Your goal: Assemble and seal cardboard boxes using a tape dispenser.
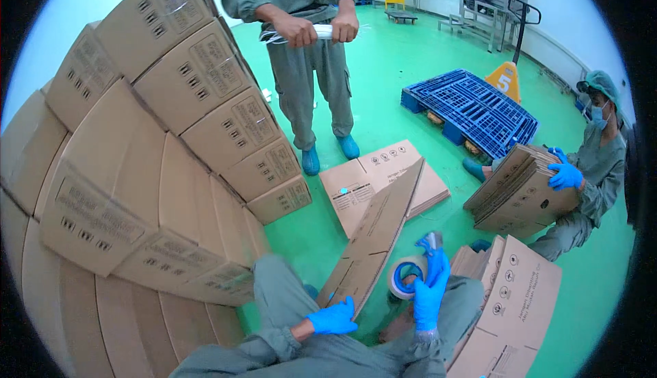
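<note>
A flattened cardboard carton (pixel 373 244) stands on edge, tilted, in front of my knees. My blue-gloved left hand (pixel 333 318) is closed on its lower near edge. To the right of it, my blue-gloved right hand (pixel 430 299) grips a tape dispenser (pixel 409 268), blue at the core and loaded with a wide roll of tape. The dispenser hangs beside the carton, apart from it. Beyond, a pile of flat cartons (pixel 356 193) lies on the floor. More flat cartons (pixel 523 289) lean in a bundle by my right leg.
Closed boxes (pixel 226 70) are piled high on the left. A standing person (pixel 301 56) holds a bundle of white strips. At the right, a crouching person (pixel 592 173) in blue gloves holds flat cartons (pixel 520 190). Behind are a blue pallet (pixel 472 108) and a yellow pallet jack (pixel 504 80).
</note>
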{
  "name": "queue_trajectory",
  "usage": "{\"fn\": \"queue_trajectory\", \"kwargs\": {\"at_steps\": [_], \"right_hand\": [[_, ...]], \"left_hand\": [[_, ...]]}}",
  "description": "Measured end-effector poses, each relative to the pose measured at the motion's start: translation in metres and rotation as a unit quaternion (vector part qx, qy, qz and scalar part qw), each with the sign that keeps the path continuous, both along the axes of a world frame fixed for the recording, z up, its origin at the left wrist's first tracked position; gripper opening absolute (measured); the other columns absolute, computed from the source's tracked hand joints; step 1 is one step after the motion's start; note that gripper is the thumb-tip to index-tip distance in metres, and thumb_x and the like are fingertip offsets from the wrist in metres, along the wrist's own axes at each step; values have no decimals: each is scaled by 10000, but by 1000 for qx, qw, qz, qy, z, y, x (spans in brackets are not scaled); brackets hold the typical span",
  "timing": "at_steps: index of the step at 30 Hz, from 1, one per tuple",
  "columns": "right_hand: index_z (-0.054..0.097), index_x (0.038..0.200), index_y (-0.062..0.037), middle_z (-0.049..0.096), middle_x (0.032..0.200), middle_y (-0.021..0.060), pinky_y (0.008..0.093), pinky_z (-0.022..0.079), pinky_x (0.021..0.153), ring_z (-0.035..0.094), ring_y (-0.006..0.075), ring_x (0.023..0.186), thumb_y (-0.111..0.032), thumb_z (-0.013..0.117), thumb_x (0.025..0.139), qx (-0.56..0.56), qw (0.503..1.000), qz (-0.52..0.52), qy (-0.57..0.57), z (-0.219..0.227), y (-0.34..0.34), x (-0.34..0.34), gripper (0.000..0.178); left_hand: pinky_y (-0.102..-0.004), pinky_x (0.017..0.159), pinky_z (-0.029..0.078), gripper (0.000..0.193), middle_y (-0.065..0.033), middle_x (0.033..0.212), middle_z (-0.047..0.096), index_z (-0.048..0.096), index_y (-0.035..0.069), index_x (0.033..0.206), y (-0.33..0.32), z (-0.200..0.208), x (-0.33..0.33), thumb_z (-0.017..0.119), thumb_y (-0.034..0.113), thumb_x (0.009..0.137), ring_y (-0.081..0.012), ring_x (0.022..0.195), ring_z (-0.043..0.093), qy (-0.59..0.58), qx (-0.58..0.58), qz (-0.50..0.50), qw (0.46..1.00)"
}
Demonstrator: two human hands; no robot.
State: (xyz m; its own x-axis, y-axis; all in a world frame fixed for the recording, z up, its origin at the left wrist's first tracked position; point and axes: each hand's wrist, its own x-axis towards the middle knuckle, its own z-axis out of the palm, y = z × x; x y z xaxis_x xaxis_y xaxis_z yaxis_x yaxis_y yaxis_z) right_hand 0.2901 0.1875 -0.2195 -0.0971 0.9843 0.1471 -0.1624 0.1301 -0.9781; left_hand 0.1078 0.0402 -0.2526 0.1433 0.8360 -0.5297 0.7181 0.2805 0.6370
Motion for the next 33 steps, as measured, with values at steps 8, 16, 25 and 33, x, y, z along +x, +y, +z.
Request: {"fn": "queue_trajectory", "kwargs": {"at_steps": [8, 16, 25, 33], "right_hand": [[280, 1445, -30, 420, 1394, 151, 301, 371, 995, 446, 211, 1232, 41, 507, 655, 81, 992, 77, -60, 74, -45, -16, 825], [393, 1396, -74, 534, 952, 163, 384, 492, 708, 590, 318, 813, -42, 632, 654, 245, 932, 49, -264, 74, -54, -14, 781], [416, 1394, -208, 520, 952, 124, 399, 494, 641, 599, 311, 759, -58, 668, 629, 245, 872, 91, -415, 76, -62, -27, 818], [418, 1391, -235, 514, 954, 127, 415, 492, 625, 593, 319, 733, -82, 677, 638, 281, 877, 90, -380, 84, -66, -28, 811]], "left_hand": [[-469, 754, 468, 571, -279, 959, 623, 444, -68, 1235, -2, 23, 0, 541, 326, 833, -361, 841, 621, -44, -23, 44, 998], [-310, 824, 470, 531, -92, 1000, 636, 592, 6, 1129, 59, 117, -63, 418, 477, 955, -197, 912, 592, -220, 127, 264, 930], [-296, 582, 479, 655, -90, 637, 601, 670, -16, 774, 107, 180, -65, 499, 610, 863, -160, 570, 570, -82, 139, 156, 974], [-379, 531, 417, 516, -105, 545, 524, 600, 21, 604, 117, 132, -57, 589, 469, 861, -209, 518, 531, -99, 260, 189, 942]]}}
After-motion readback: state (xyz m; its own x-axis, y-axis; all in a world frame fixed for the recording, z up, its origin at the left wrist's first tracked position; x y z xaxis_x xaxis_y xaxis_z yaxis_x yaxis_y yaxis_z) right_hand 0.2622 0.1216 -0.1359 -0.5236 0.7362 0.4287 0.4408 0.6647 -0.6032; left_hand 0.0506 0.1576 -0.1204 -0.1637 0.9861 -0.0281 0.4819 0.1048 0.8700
